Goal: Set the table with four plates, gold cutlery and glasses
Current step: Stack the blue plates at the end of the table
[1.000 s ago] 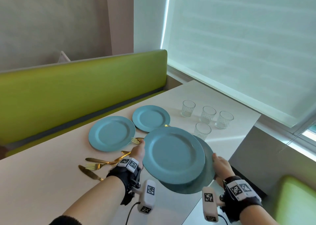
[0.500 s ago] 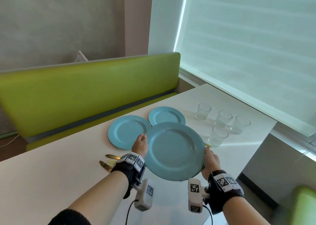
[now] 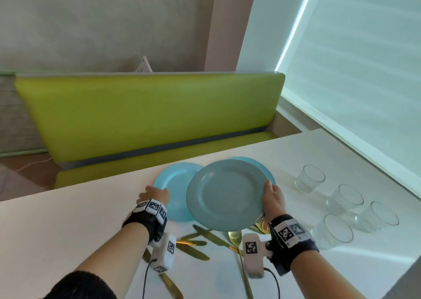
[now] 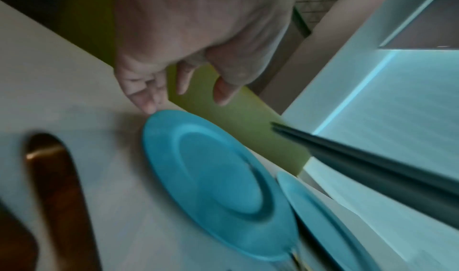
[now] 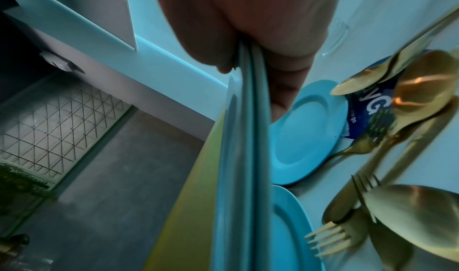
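My right hand [image 3: 271, 196] grips the right rim of two stacked blue plates [image 3: 225, 194], held tilted above the white table [image 3: 68, 226]; in the right wrist view thumb and fingers pinch the stacked plates' double edge [image 5: 238, 157]. My left hand [image 3: 155, 194] holds nothing, and its relaxed fingers [image 4: 149, 102] touch the near rim of a blue plate [image 4: 218, 181] lying on the table. A second table plate [image 3: 262, 166] is mostly hidden behind the held stack. Gold cutlery [image 3: 200, 241] lies scattered beneath the stack. Several glasses [image 3: 309, 178] stand to the right.
A green bench [image 3: 148, 116] runs along the table's far side. A window blind [image 3: 353, 59] fills the right. The table's right edge drops off just past the glasses. Bare tabletop stretches to the left of my left arm.
My left hand let go of the stacked plates and moved left to the rim of the plate on the table. My right hand now holds the stack alone.
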